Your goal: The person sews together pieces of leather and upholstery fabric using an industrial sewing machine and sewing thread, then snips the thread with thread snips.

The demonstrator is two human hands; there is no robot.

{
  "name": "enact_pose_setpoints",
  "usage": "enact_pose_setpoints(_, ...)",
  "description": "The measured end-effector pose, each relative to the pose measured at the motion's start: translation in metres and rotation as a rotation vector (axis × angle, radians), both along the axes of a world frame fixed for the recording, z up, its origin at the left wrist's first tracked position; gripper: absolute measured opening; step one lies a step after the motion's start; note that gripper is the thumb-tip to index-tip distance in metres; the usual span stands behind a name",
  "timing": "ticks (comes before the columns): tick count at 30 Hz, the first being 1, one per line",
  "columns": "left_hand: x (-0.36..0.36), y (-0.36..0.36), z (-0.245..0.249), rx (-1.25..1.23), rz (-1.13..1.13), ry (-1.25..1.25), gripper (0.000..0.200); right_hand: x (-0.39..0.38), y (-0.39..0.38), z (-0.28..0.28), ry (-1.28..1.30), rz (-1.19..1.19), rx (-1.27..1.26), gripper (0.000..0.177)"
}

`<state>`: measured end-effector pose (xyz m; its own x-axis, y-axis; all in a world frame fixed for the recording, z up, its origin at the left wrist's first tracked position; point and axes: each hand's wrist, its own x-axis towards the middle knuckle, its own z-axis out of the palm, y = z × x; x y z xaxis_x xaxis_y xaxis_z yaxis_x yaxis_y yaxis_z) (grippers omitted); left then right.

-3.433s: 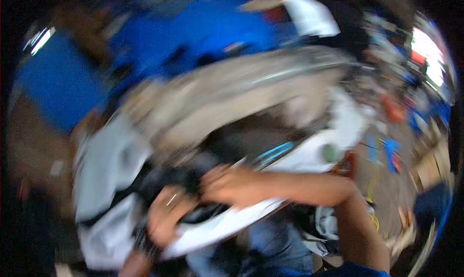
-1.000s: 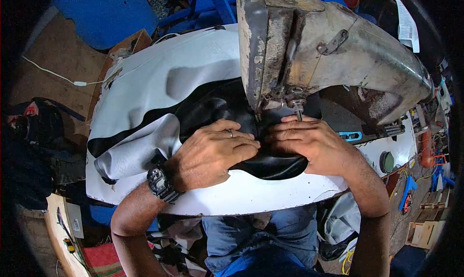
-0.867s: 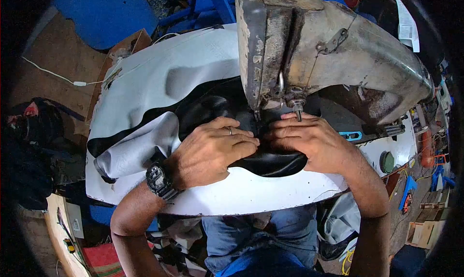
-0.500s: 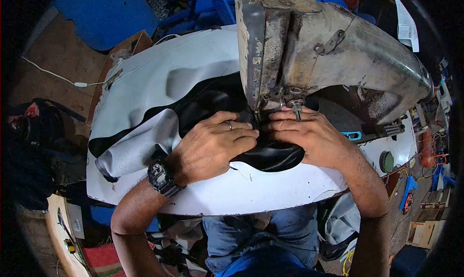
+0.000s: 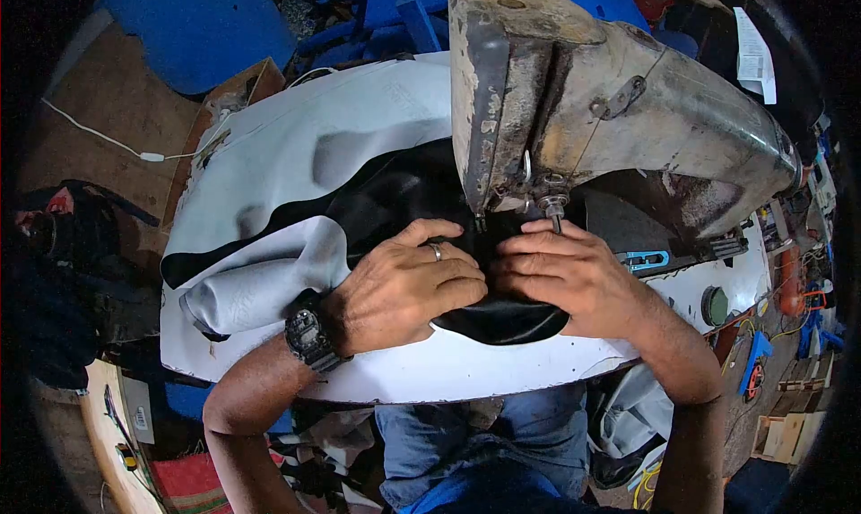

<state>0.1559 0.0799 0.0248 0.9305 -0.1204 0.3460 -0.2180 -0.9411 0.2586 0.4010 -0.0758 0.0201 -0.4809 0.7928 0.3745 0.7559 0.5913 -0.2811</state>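
And the cloth (image 5: pixel 507 325) under the machine (image 5: pixel 619 128) bulges closer to the front of the worktop (image 5: pixel 395 375) than a moment ago, apparently more slack this side; left grip (image 5: pixel 404 290) and right grip (image 5: pixel 578 281) press on it, fingers bunched, can't tell if pinching

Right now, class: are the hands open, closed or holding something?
Left hand: palm down on the black material, loosely bent; grip cannot be told.
Right hand: palm down on the same material; grip cannot be told.
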Motion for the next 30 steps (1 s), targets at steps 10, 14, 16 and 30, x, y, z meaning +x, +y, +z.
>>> enact_pose_setpoints(10, 0.001, -0.001, 0.004, 0.0, 0.028, 0.035, 0.047, 0.001, 0.001, 0.002, 0.035, -0.005, -0.011, 0.043)
enact_pose_setpoints(14, 0.0, 0.001, 0.005, -0.048, 0.053, 0.027, 0.047, -0.014, 0.001, 0.007, 0.102, -0.089, -0.004, 0.042)
enact_pose_setpoints(16, 0.001, 0.002, 0.003, -0.069, 0.042, 0.03, 0.046, -0.008, 0.002, 0.004, 0.064, -0.049, -0.01, 0.043)
enact_pose_setpoints(30, 0.004, 0.0, 0.004, -0.193, 0.107, -0.023, 0.043, -0.007, 0.005, 0.002, 0.087, -0.134, -0.037, 0.045)
